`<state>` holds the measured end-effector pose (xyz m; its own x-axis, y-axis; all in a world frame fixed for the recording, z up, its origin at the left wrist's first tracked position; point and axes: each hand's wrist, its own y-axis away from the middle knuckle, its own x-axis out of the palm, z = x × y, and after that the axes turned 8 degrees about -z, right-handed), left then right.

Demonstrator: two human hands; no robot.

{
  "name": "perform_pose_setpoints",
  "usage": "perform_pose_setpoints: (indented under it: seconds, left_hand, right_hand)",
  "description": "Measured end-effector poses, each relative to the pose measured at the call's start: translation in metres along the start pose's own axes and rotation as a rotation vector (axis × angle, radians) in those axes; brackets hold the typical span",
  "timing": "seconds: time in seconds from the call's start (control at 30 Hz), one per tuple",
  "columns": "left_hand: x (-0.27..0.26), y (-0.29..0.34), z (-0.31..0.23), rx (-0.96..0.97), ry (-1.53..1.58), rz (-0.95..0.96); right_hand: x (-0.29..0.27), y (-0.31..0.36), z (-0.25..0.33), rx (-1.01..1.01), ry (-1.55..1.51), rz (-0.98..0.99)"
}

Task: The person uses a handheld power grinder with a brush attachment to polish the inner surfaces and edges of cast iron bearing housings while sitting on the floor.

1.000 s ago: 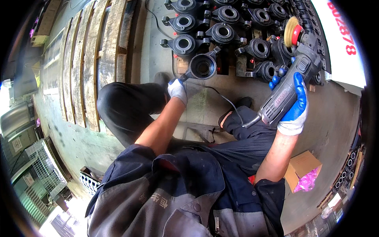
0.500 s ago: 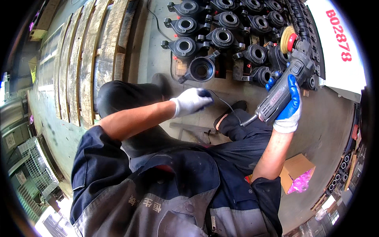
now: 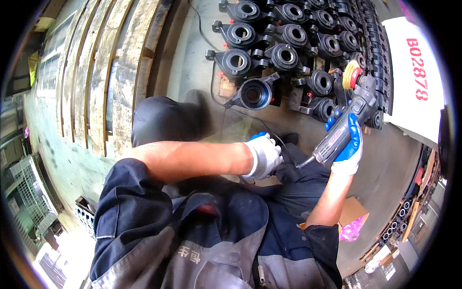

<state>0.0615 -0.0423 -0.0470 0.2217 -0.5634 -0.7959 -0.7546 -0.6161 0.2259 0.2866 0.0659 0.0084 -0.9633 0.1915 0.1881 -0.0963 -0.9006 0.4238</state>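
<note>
At your far left lie the wooden pallet boards point(image 3: 101, 72), running up the picture beside the concrete floor point(image 3: 192, 58). Your bare left forearm crosses in front of your body, and your left hand point(image 3: 265, 155), in a white glove with blue on the palm side, is curled over at your right thigh, fingers bent down on the dark trouser cloth right where the black power cord point(image 3: 284, 144) passes; you cannot tell from here whether the fingers actually pinch the cord or only rest on it. Above that hand, on the floor, sits the cast housing with the shiny blue-tinted bore point(image 3: 254, 93), apart from both hands, at the near edge of the rows of dark cast housings point(image 3: 288, 36). Further right, your right hand point(image 3: 347, 147), in a blue and white glove, is wrapped fully closed round the grey body of the angle grinder point(image 3: 347, 120), held up off the floor and tilted, with its flap disc point(image 3: 352, 72) pointing away from you toward the housings. At the right edge lies a white sheet with red print point(image 3: 414, 77), and lower down a cardboard box point(image 3: 353, 212) with something pink just beside it
</note>
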Motion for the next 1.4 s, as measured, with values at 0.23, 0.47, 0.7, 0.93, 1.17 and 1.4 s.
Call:
perform_pose_setpoints:
  seconds: [0.23,0.47,0.7,0.93,1.17,1.4]
  left_hand:
    - [-0.007,0.008,0.004,0.034,-0.166,0.032]
    - [-0.005,0.012,-0.010,0.036,-0.166,-0.049]
    - [0.006,0.010,-0.008,0.046,-0.139,-0.110]
    - [-0.005,0.010,-0.006,0.037,-0.118,-0.147]
    - [-0.019,0.017,-0.005,0.057,-0.113,-0.193]
    - [-0.036,0.028,0.003,0.021,-0.062,-0.179]
  right_hand:
    - [0.013,-0.013,-0.019,0.069,0.105,-0.042]
    - [0.007,-0.017,-0.019,0.077,0.103,-0.053]
    - [-0.002,-0.039,-0.036,0.027,0.223,-0.093]
    - [-0.007,-0.066,-0.050,-0.030,0.214,-0.107]
    - [-0.016,-0.102,-0.051,-0.165,0.337,-0.124]
    - [-0.010,-0.179,-0.066,-0.523,1.130,-0.325]
